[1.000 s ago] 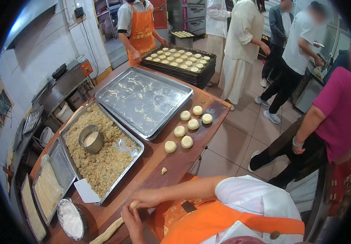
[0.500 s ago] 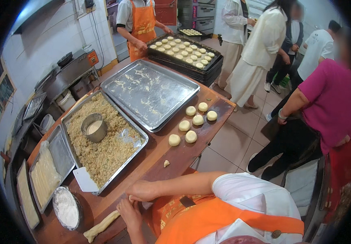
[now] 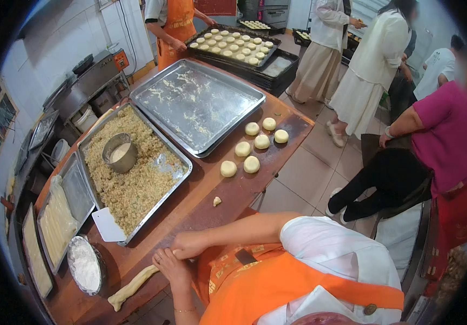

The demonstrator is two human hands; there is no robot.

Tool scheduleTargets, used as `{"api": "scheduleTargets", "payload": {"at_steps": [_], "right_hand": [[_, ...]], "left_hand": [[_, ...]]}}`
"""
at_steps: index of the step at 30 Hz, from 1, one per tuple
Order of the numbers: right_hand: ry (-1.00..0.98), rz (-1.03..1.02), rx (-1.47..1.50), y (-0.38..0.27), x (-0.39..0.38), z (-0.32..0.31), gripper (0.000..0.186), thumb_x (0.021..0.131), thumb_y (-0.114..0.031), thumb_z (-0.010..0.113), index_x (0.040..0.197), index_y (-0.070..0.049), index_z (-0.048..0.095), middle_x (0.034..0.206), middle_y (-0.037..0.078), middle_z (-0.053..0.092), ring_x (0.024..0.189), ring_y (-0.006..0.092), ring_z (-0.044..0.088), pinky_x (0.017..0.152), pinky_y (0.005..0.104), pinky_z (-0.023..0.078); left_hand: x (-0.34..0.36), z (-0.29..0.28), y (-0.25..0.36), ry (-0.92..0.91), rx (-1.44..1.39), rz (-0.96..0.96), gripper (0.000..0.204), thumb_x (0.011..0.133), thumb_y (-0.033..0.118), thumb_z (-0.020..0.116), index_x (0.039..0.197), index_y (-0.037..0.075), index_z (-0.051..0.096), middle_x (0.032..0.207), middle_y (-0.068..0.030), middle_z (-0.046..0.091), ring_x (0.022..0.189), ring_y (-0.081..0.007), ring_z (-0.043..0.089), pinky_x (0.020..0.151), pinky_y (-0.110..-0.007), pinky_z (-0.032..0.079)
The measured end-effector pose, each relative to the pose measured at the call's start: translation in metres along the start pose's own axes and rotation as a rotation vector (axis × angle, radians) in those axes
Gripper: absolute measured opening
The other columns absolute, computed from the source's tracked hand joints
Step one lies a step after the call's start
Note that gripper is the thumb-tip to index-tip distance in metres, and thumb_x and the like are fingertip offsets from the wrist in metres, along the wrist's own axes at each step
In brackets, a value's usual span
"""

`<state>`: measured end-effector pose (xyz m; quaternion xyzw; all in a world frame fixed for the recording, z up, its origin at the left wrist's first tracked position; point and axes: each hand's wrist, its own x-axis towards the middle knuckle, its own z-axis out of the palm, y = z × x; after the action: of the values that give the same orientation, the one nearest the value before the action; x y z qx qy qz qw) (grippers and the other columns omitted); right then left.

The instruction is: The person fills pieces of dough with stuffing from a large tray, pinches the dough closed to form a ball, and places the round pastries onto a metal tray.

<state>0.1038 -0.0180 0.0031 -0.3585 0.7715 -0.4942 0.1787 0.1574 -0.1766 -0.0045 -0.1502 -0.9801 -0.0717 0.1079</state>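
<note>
A long rope of pale dough lies on the near edge of the wooden table. My left hand is closed round its upper end. Right against it, my right hand is closed too, and a pale bit of dough shows at its fingertips. The fingers partly hide where the dough ends between my hands. A small dough scrap lies farther up the table. Beyond it several round filled-looking dough buns sit in a loose group.
A tray of crumbly filling holds a metal ring-shaped container and a white scraper. Nearby are a flour bowl, covered dough strips and a floury metal tray. Across the table, a co-worker grips a bun tray; others stand right.
My hands have come closer together on the dough. The co-worker's bun tray has shifted left, baring part of a tray beneath. People at the right have changed position, and my view has shifted slightly.
</note>
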Motion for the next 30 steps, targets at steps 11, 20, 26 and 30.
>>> {"api": "scheduleTargets", "payload": {"at_steps": [11, 20, 26, 30], "right_hand": [[0.027, 0.355, 0.549, -0.036, -0.061, -0.067, 0.025, 0.095, -0.02, 0.059, 0.116, -0.008, 0.061, 0.09, -0.002, 0.065, 0.075, 0.0065, 0.058, 0.065, 0.0204, 0.047], [0.054, 0.52, 0.381, -0.042, -0.084, -0.099, 0.029, 0.092, -0.017, 0.064, 0.115, 0.0, 0.058, 0.088, 0.006, 0.067, 0.074, 0.0106, 0.064, 0.064, 0.026, 0.05], [0.39, 0.317, -0.287, -0.034, -0.127, -0.1, 0.025, 0.087, -0.011, 0.069, 0.111, -0.004, 0.063, 0.097, 0.013, 0.066, 0.079, 0.0254, 0.065, 0.069, 0.0343, 0.052], [0.544, 0.258, -0.689, -0.03, -0.149, -0.113, 0.022, 0.086, -0.009, 0.069, 0.107, -0.005, 0.066, 0.1, 0.017, 0.064, 0.093, 0.0359, 0.064, 0.08, 0.0419, 0.052]], "left_hand": [[0.021, -0.05, 0.055, 0.035, -0.97, -0.017, 0.044, 0.1, 0.01, 0.051, 0.143, 0.0, 0.047, 0.142, -0.0181, 0.053, 0.128, -0.0274, 0.052, 0.108, -0.036, 0.04], [0.049, -0.028, 0.085, 0.037, -1.202, -0.249, 0.017, 0.094, 0.003, 0.062, 0.109, -0.001, 0.067, 0.094, -0.0052, 0.069, 0.075, -0.0117, 0.065, 0.068, -0.027, 0.053], [0.056, -0.014, 0.096, 0.138, -0.927, -0.181, 0.015, 0.088, 0.005, 0.067, 0.102, 0.0, 0.067, 0.092, -0.0132, 0.067, 0.079, -0.0252, 0.067, 0.07, -0.035, 0.053], [0.057, -0.004, 0.1, 0.171, -0.739, -0.104, 0.016, 0.088, 0.004, 0.065, 0.103, 0.001, 0.067, 0.095, -0.02, 0.065, 0.083, -0.037, 0.064, 0.074, -0.041, 0.052]]}}
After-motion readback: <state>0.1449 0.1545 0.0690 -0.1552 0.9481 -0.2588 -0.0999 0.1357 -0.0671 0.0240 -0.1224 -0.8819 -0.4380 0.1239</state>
